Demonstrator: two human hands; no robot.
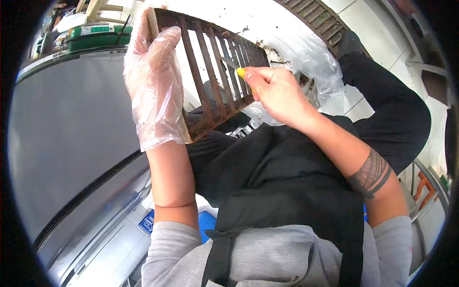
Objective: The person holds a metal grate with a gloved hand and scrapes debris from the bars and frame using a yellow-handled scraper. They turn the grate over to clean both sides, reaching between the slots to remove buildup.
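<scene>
My left hand (155,86), in a loose clear plastic glove, grips the near-left edge of a rusty, dirty metal grate (208,52) and holds it up over my lap. Against the grate's bars presses my bare right hand (275,93), closed around a thin metal tool (228,61) whose tip pokes between the slats. The thumbnail on that hand is painted yellow. A black apron (287,191) covers my lap beneath the grate.
A large grey appliance surface (71,143) fills the left side. A clear plastic bag (306,52) with debris lies on the white tiled floor beyond the grate. Another grate (318,16) lies further back. A blue seat (206,225) shows below.
</scene>
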